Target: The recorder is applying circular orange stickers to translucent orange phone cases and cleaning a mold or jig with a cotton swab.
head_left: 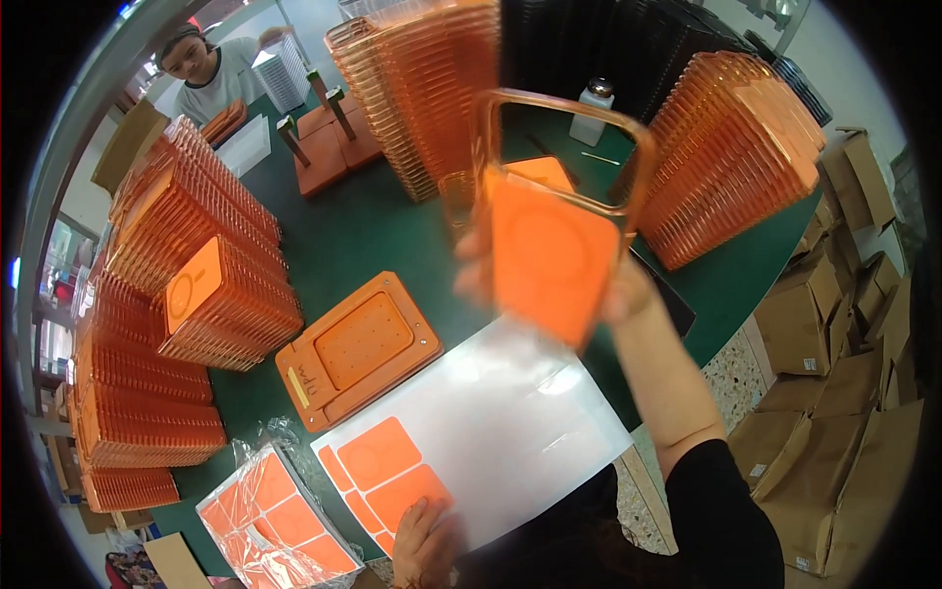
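My right hand [626, 293] is raised over the table and holds a phone case [643, 177] with a see-through orange frame. Its fingers show at the case's left side, partly blurred. A flat orange panel with a faint ring [554, 250] covers the lower part of the case. At the lower edge, my left hand [427, 545] lies with its fingers on a white sheet of orange stickers [510, 422]. Left of the case sits an orange fixture plate [363, 334] with a recessed, dotted rectangle.
Tall stacks of orange cases stand at the left [216, 294], the back [422, 88] and the right [726, 157]. A plastic-wrapped pack of sticker sheets [280, 520] lies front left. Behind are a white pump bottle [591, 113] and a person [211, 74]. Cardboard boxes [805, 314] fill the right.
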Motion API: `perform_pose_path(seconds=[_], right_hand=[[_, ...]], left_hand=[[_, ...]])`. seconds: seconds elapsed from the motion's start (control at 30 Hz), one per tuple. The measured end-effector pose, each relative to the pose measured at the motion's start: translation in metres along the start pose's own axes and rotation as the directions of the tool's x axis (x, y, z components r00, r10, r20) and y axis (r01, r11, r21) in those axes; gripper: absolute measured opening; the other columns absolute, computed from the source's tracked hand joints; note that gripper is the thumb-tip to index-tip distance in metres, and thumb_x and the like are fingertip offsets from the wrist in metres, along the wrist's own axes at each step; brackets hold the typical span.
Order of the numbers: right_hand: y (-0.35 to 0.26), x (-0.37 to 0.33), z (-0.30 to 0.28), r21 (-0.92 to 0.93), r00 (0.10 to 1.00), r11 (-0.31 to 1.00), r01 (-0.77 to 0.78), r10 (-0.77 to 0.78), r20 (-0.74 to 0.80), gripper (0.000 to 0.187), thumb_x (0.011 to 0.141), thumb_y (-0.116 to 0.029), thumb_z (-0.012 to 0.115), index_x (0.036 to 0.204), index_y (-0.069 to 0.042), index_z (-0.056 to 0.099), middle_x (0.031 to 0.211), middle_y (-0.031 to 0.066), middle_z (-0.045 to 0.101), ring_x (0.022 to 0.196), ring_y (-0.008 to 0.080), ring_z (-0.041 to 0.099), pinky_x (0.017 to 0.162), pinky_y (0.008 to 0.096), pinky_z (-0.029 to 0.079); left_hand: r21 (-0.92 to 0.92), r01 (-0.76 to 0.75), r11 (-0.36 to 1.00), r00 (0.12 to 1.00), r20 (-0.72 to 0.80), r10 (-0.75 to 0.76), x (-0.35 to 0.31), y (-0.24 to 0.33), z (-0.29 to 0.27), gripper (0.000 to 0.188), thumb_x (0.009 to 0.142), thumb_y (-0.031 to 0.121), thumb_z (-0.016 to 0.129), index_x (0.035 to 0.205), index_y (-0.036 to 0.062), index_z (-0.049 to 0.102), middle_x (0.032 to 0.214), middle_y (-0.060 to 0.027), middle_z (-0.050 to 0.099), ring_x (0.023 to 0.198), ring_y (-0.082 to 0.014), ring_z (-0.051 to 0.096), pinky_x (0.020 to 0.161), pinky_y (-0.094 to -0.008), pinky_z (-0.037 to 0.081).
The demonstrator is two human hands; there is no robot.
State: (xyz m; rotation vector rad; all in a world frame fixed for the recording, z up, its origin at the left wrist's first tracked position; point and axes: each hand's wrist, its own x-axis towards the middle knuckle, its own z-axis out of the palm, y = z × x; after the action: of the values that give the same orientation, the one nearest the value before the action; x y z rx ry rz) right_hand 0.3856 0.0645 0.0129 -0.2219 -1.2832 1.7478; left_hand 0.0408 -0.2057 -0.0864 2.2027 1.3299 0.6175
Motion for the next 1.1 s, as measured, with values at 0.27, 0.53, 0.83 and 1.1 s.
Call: perform_pose_path(seconds=[0.27, 0.53, 0.83, 1.1], right_hand=[[-0.045, 0.042, -0.093, -0.925, 0.950, -0.226, -0.305, -0.007, -0.311, 0.089, 0.072, -0.033, 0.084, 0.144, 0.002, 0.045, 0.139, 0.0146, 0.052, 0.129, 0.0315, 0.052, 0.110, 0.0376, 0.042], [-0.049, 0.067, -0.074, -0.862, 0.801, -0.364, -0.354, 0.358, -0.480, 0.094, 0.069, -0.032, 0.085, 0.147, -0.002, 0.044, 0.144, 0.0158, 0.050, 0.130, 0.0316, 0.053, 0.112, 0.0394, 0.043], [-0.043, 0.086, -0.075, -0.848, 0.781, -0.426, -0.315, 0.391, -0.487, 0.097, 0.066, -0.032, 0.086, 0.149, -0.004, 0.042, 0.145, 0.0162, 0.050, 0.133, 0.0319, 0.051, 0.113, 0.0397, 0.043], [-0.048, 0.090, -0.079, -0.806, 0.699, -0.475, -0.352, 0.440, -0.564, 0.103, 0.064, -0.025, 0.085, 0.152, -0.006, 0.035, 0.144, 0.0187, 0.050, 0.131, 0.0333, 0.051, 0.112, 0.0399, 0.044]], left_hand=[[0.048, 0.027, 0.998, 0.998, 0.058, -0.030, 0.000, -0.002, 0.000, 0.040, 0.074, 0.002, 0.079, 0.113, 0.0060, 0.071, 0.133, -0.0138, 0.063, 0.131, -0.0382, 0.053, 0.108, -0.0516, 0.044], [0.025, 0.044, 0.999, 0.996, 0.074, -0.046, -0.001, -0.001, -0.003, 0.041, 0.074, 0.003, 0.079, 0.114, 0.0078, 0.071, 0.135, -0.0113, 0.061, 0.134, -0.0351, 0.051, 0.111, -0.0489, 0.043], [-0.008, 0.041, 0.999, 0.999, 0.035, -0.041, 0.001, 0.000, -0.003, 0.044, 0.074, 0.003, 0.075, 0.117, 0.0103, 0.070, 0.136, -0.0096, 0.062, 0.131, -0.0365, 0.053, 0.109, -0.0511, 0.045], [0.010, 0.033, 0.999, 0.998, 0.045, -0.034, 0.002, 0.003, -0.005, 0.044, 0.074, 0.002, 0.078, 0.116, 0.0066, 0.070, 0.135, -0.0118, 0.062, 0.131, -0.0365, 0.053, 0.109, -0.0491, 0.045]])
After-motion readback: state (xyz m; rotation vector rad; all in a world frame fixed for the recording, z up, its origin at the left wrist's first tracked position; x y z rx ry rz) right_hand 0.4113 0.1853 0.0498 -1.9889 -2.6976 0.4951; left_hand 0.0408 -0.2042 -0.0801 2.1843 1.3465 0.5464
